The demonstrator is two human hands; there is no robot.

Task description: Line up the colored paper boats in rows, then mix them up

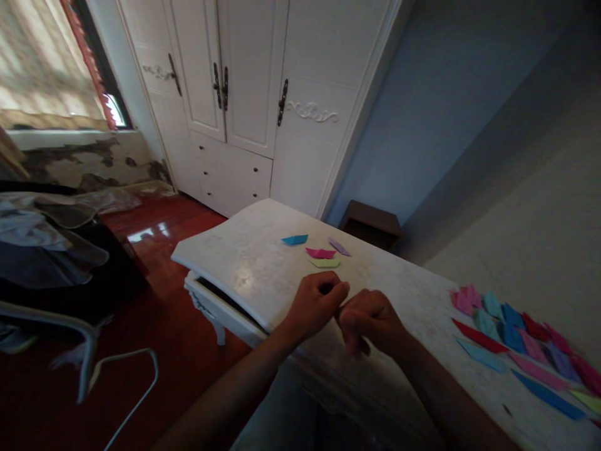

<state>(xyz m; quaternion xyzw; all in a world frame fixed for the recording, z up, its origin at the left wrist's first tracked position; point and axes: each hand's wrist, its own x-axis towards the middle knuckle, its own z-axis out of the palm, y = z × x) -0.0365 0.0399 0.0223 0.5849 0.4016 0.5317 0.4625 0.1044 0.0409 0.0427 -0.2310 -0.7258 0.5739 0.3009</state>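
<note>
My left hand (319, 305) is closed above the front edge of the white table (235, 250), thumb and fingers curled together. Close beside it, my right hand (373, 318) is closed too, with bent fingers. Whatever the two hands pinch, if anything, is hidden or too small to make out. Just beyond them lie a pink folded paper boat-like piece (320, 254), a light green folded paper strip (325, 263), a blue folded paper piece (295, 240) and a lilac folded paper strip (339, 246).
Several colourful folded paper pieces (511, 329) lie at the table's right side, by the wall. A white wardrobe (253, 81) stands behind the table, a brown box-like stand (370, 222) in the corner. At left are a clothes-draped dark chair (51, 244) and a white metal frame (89, 351).
</note>
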